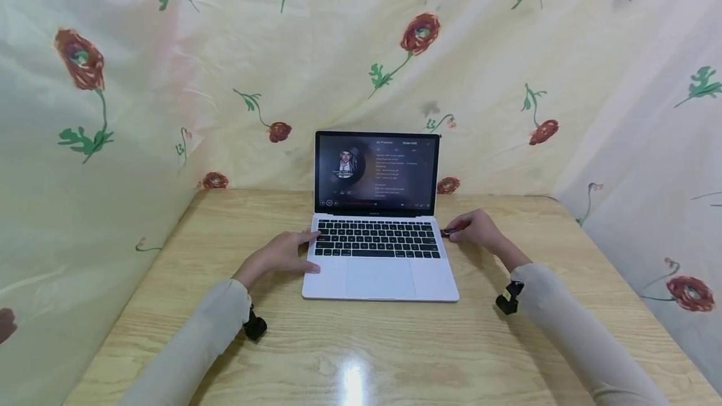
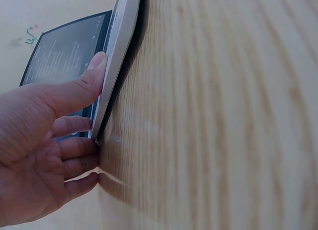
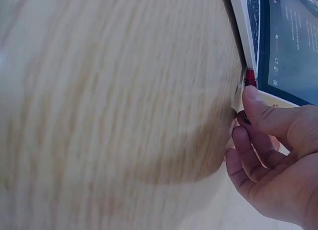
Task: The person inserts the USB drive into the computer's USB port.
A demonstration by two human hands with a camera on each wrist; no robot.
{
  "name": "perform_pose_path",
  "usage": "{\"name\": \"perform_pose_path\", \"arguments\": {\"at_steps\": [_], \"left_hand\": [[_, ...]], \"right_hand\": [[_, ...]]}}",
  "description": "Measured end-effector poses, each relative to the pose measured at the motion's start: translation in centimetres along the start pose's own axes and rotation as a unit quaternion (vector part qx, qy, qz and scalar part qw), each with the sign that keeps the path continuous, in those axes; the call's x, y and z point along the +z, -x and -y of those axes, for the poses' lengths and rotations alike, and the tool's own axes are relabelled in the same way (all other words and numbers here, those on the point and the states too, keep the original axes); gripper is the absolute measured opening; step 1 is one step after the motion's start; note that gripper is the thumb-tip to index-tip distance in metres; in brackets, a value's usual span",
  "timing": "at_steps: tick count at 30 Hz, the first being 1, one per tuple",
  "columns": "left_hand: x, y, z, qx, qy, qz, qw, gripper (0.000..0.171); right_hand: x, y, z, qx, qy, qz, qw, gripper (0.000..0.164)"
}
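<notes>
An open silver laptop (image 1: 380, 277) stands on the table with its screen lit. My left hand (image 1: 282, 251) rests on its left edge, the thumb on the palm rest and a fingertip beside the keys. In the left wrist view, the other fingers (image 2: 79, 148) lie against the laptop's side and the tabletop. At the laptop's right side, my right hand (image 1: 476, 230) pinches a small red and dark USB flash drive (image 3: 250, 77) between thumb and finger. Its red end meets the laptop's edge; whether it sits in a port cannot be made out.
The laptop screen (image 1: 389, 174) displays a music player with lyrics. Beneath everything is a wood-grain table (image 1: 361, 343). A flower-patterned cloth (image 1: 338, 49) hangs behind the table and along both sides. Black wrist cameras (image 1: 255, 327) are strapped over the sleeves.
</notes>
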State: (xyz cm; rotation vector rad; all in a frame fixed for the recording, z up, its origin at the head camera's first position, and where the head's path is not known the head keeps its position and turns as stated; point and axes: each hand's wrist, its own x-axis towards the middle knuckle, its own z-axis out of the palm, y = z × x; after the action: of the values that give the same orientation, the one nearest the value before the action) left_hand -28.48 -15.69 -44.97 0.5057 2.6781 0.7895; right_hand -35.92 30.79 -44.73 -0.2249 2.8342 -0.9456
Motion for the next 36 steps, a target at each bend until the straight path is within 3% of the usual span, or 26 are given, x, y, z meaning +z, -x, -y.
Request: {"name": "perform_pose_path", "arguments": {"at_steps": [36], "left_hand": [[-0.15,0.13,-0.01,0.013,-0.005,-0.004,0.9999,0.088]], "right_hand": [[0.73,0.08,0.42,0.001,-0.015,-0.019,1.000,0.022]]}}
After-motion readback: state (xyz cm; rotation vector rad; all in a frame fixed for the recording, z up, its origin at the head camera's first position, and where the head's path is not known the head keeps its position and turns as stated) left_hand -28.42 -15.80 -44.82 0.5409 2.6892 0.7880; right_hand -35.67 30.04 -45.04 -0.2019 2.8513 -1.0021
